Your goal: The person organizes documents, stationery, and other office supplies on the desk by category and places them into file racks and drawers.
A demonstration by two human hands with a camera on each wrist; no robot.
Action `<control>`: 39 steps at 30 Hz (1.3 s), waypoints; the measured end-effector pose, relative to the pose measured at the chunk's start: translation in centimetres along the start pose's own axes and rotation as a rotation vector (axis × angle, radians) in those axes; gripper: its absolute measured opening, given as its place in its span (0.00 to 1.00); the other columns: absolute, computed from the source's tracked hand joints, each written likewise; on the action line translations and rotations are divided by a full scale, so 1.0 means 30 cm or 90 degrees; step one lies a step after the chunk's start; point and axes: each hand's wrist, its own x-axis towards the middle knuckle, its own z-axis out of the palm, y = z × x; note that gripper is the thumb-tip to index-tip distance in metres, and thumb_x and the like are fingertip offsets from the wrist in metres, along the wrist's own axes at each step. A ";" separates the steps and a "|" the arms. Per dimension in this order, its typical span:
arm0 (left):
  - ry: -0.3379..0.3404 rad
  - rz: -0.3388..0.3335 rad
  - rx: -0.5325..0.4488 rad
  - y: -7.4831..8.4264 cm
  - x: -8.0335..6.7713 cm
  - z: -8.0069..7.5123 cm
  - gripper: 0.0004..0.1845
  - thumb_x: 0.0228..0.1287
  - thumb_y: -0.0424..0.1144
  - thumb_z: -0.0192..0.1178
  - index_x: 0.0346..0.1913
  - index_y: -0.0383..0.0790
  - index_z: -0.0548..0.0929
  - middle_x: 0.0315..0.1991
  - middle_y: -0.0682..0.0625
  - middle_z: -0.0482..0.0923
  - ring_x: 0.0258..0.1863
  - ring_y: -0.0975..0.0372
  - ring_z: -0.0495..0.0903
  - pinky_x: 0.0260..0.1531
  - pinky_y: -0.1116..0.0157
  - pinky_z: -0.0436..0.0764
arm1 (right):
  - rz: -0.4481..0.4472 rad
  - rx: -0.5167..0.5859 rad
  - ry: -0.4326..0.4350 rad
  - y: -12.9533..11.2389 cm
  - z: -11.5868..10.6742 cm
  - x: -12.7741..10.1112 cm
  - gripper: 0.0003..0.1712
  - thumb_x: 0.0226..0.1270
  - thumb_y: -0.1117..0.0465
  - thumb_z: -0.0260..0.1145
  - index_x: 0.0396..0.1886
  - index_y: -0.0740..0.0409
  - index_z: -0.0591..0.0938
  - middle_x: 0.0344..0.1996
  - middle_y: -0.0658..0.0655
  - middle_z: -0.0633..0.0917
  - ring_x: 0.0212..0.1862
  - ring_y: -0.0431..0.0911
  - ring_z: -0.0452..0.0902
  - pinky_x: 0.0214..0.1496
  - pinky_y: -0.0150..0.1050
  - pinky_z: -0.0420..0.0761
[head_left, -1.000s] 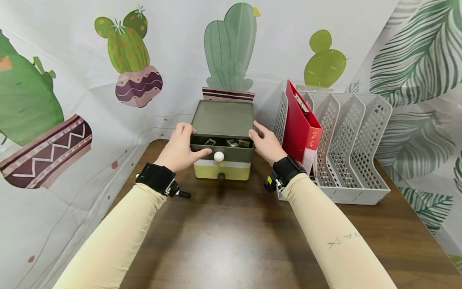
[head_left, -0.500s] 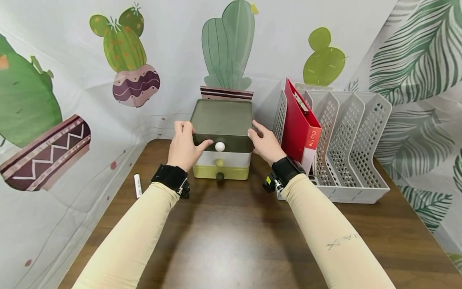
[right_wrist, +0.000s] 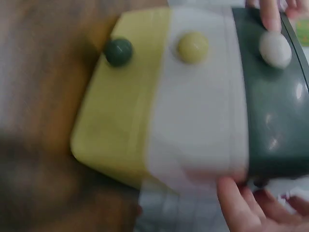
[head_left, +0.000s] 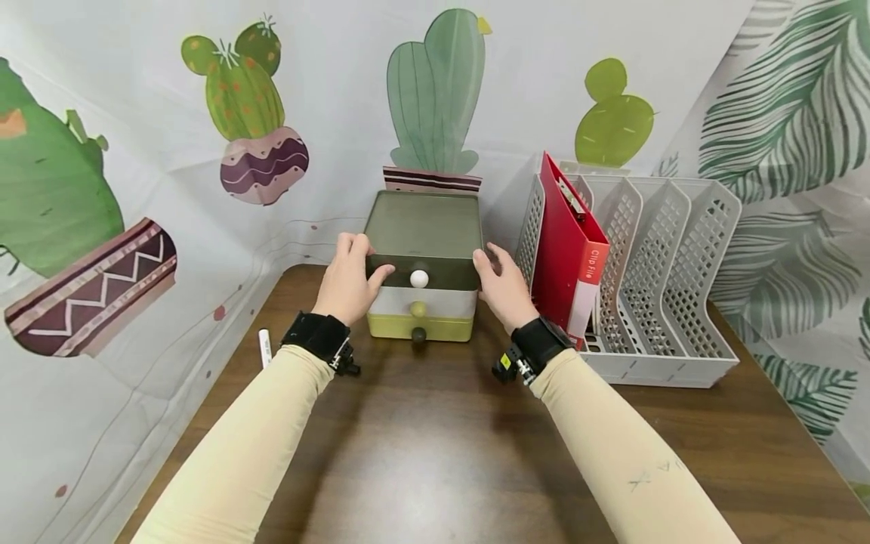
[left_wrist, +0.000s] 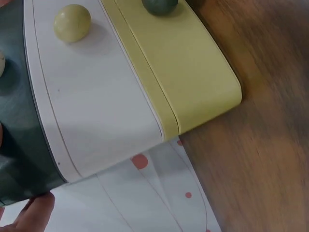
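A small three-tier desktop drawer box stands at the back middle of the table in the head view. Its dark green top drawer with a white knob is pushed in flush; below are a white drawer and a yellow drawer. My left hand lies at the left front corner, thumb on the green front and fingers along the side. At the right front corner my right hand touches the side, its thumb near the top edge. Neither hand grips a knob.
A grey file rack stands close to the right of my right hand, with a red clip file upright in its left slot. A white marker lies at the table's left edge. Behind hangs a cactus-print cloth.
One second ago the green top drawer stood partly out with small items showing inside. It has slid in, and my left hand has turned more upright at the corner. My right hand has barely moved.
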 end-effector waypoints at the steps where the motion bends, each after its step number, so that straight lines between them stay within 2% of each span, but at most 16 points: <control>1: -0.006 0.004 0.001 -0.002 0.001 -0.005 0.19 0.78 0.44 0.65 0.51 0.34 0.69 0.55 0.38 0.62 0.32 0.45 0.72 0.37 0.50 0.76 | 0.000 0.010 0.015 0.013 0.006 -0.011 0.41 0.87 0.43 0.53 0.86 0.57 0.55 0.81 0.66 0.64 0.78 0.57 0.66 0.70 0.58 0.78; 6: -0.016 0.019 0.007 -0.010 0.008 -0.016 0.16 0.80 0.43 0.62 0.52 0.34 0.69 0.55 0.39 0.62 0.32 0.46 0.73 0.37 0.51 0.77 | 0.007 0.040 0.070 0.083 0.033 -0.046 0.40 0.84 0.41 0.56 0.79 0.65 0.62 0.69 0.69 0.74 0.67 0.59 0.76 0.65 0.55 0.82; 8: -0.016 0.022 0.008 -0.011 0.006 -0.019 0.16 0.80 0.42 0.62 0.52 0.34 0.69 0.55 0.38 0.62 0.32 0.46 0.73 0.37 0.51 0.77 | 0.013 0.057 0.084 0.104 0.046 -0.056 0.36 0.84 0.41 0.57 0.72 0.66 0.68 0.62 0.68 0.78 0.62 0.59 0.78 0.62 0.53 0.85; 11: -0.017 0.021 0.009 -0.012 0.002 -0.023 0.16 0.80 0.42 0.62 0.52 0.33 0.69 0.55 0.38 0.62 0.33 0.46 0.73 0.37 0.51 0.77 | 0.045 0.099 0.076 0.130 0.081 -0.078 0.32 0.83 0.40 0.59 0.57 0.68 0.75 0.51 0.65 0.80 0.53 0.57 0.80 0.56 0.51 0.88; 14: -0.018 0.021 0.013 -0.013 -0.001 -0.027 0.17 0.80 0.42 0.62 0.52 0.34 0.69 0.54 0.38 0.62 0.32 0.46 0.73 0.37 0.51 0.77 | 0.107 0.136 0.000 0.161 0.139 -0.103 0.32 0.82 0.41 0.60 0.53 0.71 0.79 0.45 0.64 0.83 0.46 0.54 0.83 0.49 0.49 0.90; 18: -0.014 0.033 0.016 -0.020 0.003 -0.025 0.17 0.80 0.42 0.63 0.53 0.34 0.69 0.54 0.38 0.63 0.32 0.46 0.73 0.36 0.51 0.77 | 0.171 0.144 -0.121 0.185 0.229 -0.110 0.37 0.84 0.40 0.56 0.61 0.74 0.79 0.45 0.63 0.86 0.43 0.53 0.86 0.46 0.48 0.91; 21: -0.014 0.039 0.016 -0.025 0.006 -0.020 0.16 0.79 0.41 0.63 0.53 0.34 0.70 0.54 0.38 0.64 0.33 0.46 0.74 0.37 0.51 0.78 | 0.194 0.168 -0.144 0.185 0.286 -0.090 0.39 0.83 0.37 0.55 0.65 0.71 0.79 0.49 0.64 0.86 0.47 0.55 0.86 0.47 0.48 0.91; 24: -0.023 0.041 0.018 -0.026 0.006 -0.016 0.16 0.80 0.40 0.62 0.54 0.33 0.71 0.54 0.38 0.64 0.34 0.46 0.75 0.38 0.51 0.79 | 0.211 0.200 -0.125 0.180 0.326 -0.067 0.37 0.83 0.38 0.56 0.65 0.69 0.80 0.50 0.64 0.86 0.48 0.55 0.86 0.47 0.46 0.91; 30: -0.017 0.049 0.017 -0.024 0.010 -0.013 0.15 0.80 0.41 0.62 0.54 0.33 0.71 0.55 0.38 0.65 0.35 0.46 0.76 0.38 0.50 0.79 | 0.215 0.249 -0.045 0.178 0.364 -0.039 0.31 0.82 0.43 0.58 0.58 0.69 0.84 0.41 0.59 0.86 0.37 0.46 0.84 0.41 0.42 0.91; 36: -0.011 0.052 0.024 -0.029 0.008 -0.019 0.16 0.79 0.42 0.63 0.53 0.35 0.71 0.56 0.40 0.66 0.27 0.46 0.76 0.34 0.50 0.80 | 0.199 0.228 -0.017 0.181 0.379 -0.041 0.27 0.79 0.46 0.60 0.50 0.68 0.86 0.35 0.56 0.85 0.34 0.45 0.83 0.37 0.40 0.91; 39: -0.020 0.059 0.028 -0.031 0.008 -0.022 0.16 0.79 0.42 0.63 0.56 0.35 0.72 0.62 0.40 0.71 0.31 0.45 0.79 0.38 0.48 0.82 | 0.193 0.207 -0.012 0.184 0.382 -0.048 0.26 0.78 0.46 0.61 0.47 0.67 0.86 0.33 0.54 0.84 0.32 0.44 0.82 0.36 0.39 0.90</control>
